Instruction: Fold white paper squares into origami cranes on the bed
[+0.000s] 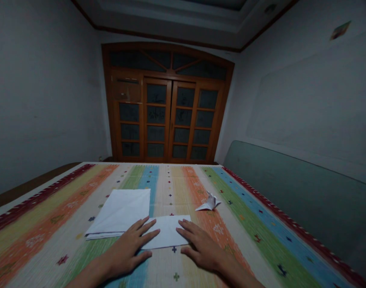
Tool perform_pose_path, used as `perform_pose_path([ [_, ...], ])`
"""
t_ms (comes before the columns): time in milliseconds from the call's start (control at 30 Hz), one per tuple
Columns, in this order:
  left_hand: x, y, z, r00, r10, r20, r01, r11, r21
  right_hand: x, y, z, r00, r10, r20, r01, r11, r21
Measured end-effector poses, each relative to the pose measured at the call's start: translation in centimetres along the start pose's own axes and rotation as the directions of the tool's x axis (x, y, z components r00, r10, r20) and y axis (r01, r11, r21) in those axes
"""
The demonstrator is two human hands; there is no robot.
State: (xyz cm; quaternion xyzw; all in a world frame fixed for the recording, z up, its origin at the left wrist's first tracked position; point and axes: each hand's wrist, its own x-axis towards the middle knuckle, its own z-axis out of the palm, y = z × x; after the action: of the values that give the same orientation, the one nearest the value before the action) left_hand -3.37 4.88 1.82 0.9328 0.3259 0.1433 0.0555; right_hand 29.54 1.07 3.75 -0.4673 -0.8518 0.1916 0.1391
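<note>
**Head view, with clock positions taken from my wrists, 12 o'clock straight ahead**

1. Hands: the left hand (pixel 124 250) and right hand (pixel 201 248) lie palm down with fingers spread wide, holding nothing in a grip. Their fingertips rest on opposite ends of the folded white paper (pixel 167 232), which lies between them at 12 o'clock.

2. Hazards: in my judgement, uneven pressure from the two hands could skew the folded white paper. Its smooth underside may also slide on the striped woven cover (pixel 255 228), and any soft give in the cover could leave a crease uneven. A sideways movement of the left hand could catch the stacked white sheets (pixel 118 212).

3. Surroundings: the stacked white sheets lie at 11 o'clock, just beside the left fingers. A small folded paper figure (pixel 209 202) rests at 1 o'clock, near the right fingers. A green padded panel (pixel 291 180) runs along the cover at 2 o'clock, and wooden glazed doors (pixel 167 112) stand beyond it at 12 o'clock.

4. Obstructions: the stacked white sheets limit movement to the left, and the paper figure limits forward movement to the right.
</note>
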Motion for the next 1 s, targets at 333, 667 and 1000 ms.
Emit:
perform_pose_path([
  [333, -0.3, 0.8, -1.3, 1.000, 0.001, 0.004, -0.001, 0.996, -0.085, -0.3, 0.6, 0.9, 0.989, -0.080, -0.123, 0.075, 0.996, -0.040],
  [667, -0.6, 1.1, -1.6, 0.994, 0.110, -0.012, -0.111, 0.984, -0.138, -0.4, 0.3, 0.7, 0.975, -0.095, -0.203, 0.073, 0.991, -0.110],
  [1000, -0.3, 1.8, -1.3, 0.997, 0.075, -0.035, -0.077, 0.994, -0.075, -0.1, -1.5, 2.5, 0.961, -0.226, -0.160, 0.214, 0.973, -0.089],
])
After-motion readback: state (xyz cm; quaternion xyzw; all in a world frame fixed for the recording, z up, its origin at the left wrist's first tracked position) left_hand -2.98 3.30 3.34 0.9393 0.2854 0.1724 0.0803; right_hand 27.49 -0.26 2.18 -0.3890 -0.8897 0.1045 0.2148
